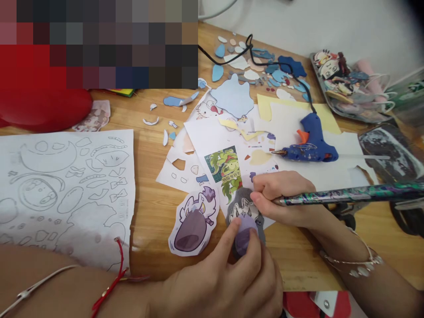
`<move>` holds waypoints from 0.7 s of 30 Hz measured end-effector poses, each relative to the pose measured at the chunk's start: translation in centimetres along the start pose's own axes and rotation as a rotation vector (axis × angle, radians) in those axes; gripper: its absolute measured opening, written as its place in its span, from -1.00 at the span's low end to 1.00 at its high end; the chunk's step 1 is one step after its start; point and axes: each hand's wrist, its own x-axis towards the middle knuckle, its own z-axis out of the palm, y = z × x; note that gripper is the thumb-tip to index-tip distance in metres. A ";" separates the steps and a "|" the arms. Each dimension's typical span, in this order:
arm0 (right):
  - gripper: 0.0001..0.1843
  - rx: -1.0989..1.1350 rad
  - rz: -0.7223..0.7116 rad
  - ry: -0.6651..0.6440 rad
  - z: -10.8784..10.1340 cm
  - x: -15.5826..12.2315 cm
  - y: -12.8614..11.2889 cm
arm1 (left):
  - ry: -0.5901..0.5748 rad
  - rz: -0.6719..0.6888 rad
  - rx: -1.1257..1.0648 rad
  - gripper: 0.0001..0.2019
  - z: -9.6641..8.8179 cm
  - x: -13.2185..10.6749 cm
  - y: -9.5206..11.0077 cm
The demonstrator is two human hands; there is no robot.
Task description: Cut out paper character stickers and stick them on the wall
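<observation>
My left hand comes in from the bottom, its fingertips pressed on a purple paper piece that lies on a grey character cutout. My right hand is closed, thumb and index finger pinched together at the cutout's upper right edge. A pen-like stick with a dark green and purple pattern lies in that hand and points out to the right. Its front end is hidden by the fingers. Left of the cutout lies a printed purple and white character, cut out with a white border.
A blue hot glue gun lies on white sheets, its black cord running back. Coloured paper pieces are scattered at the rear. A tray of cutouts stands back right. A sheet of line drawings covers the left.
</observation>
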 end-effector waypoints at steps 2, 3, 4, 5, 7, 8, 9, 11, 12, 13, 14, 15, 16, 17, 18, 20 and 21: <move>-0.61 0.083 0.005 0.025 0.2 -0.1 0.0 | -0.009 0.014 0.003 -0.63 0.0 -0.1 -0.1; -0.62 0.163 0.012 0.054 0.3 -0.1 0.0 | -0.019 0.025 0.003 -0.62 0.0 -0.2 -0.1; -0.63 0.272 0.026 0.101 0.4 -0.2 0.1 | -0.020 0.027 0.002 -0.62 -0.1 -0.2 -0.2; -0.65 0.403 0.052 0.164 0.4 -0.1 0.1 | -0.024 0.028 0.001 -0.62 -0.1 -0.3 -0.2; -0.69 0.673 0.122 0.328 0.4 0.0 0.3 | -0.016 0.017 0.002 -0.62 -0.3 -0.5 -0.2; -0.70 0.781 0.162 0.409 0.3 0.1 0.4 | -0.007 0.010 -0.002 -0.62 -0.3 -0.5 -0.2; -0.71 0.859 0.204 0.481 0.1 0.3 0.4 | -0.006 0.008 -0.004 -0.62 -0.4 -0.6 -0.2; -0.69 0.936 0.256 0.560 -0.3 0.4 0.4 | -0.003 0.013 -0.007 -0.61 -0.5 -0.6 -0.1; -0.69 0.951 0.261 0.565 -0.5 0.4 0.4 | -0.004 0.016 -0.003 -0.61 -0.5 -0.7 -0.1; -0.69 0.956 0.259 0.546 -0.7 0.3 0.4 | -0.004 0.020 0.002 -0.60 -0.5 -0.7 -0.1; -0.70 0.956 0.244 0.510 -0.8 0.1 0.4 | -0.004 0.028 0.008 -0.59 -0.6 -0.7 -0.1; -0.72 0.949 0.224 0.460 -0.9 -0.1 0.4 | 0.004 0.039 0.014 -0.58 -0.6 -0.7 -0.2; -0.75 0.944 0.200 0.408 -0.9 -0.4 0.3 | 0.014 0.058 0.023 -0.57 -0.7 -0.7 -0.3; -0.79 0.938 0.181 0.360 -0.9 -0.7 0.2 | 0.021 0.085 0.036 -0.57 -0.8 -0.7 -0.4; -0.81 0.929 0.161 0.325 -0.9 -0.9 0.1 | 0.028 0.119 0.049 -0.56 -0.9 -0.6 -0.6; -0.82 0.908 0.132 0.306 -0.9 -1.3 -0.1 | 0.008 0.211 0.090 -0.55 -1.1 -0.7 -0.9; -0.82 0.892 0.130 0.317 -1.0 -1.4 -0.2 | -0.029 0.257 0.129 -0.55 -1.2 -0.8 -0.9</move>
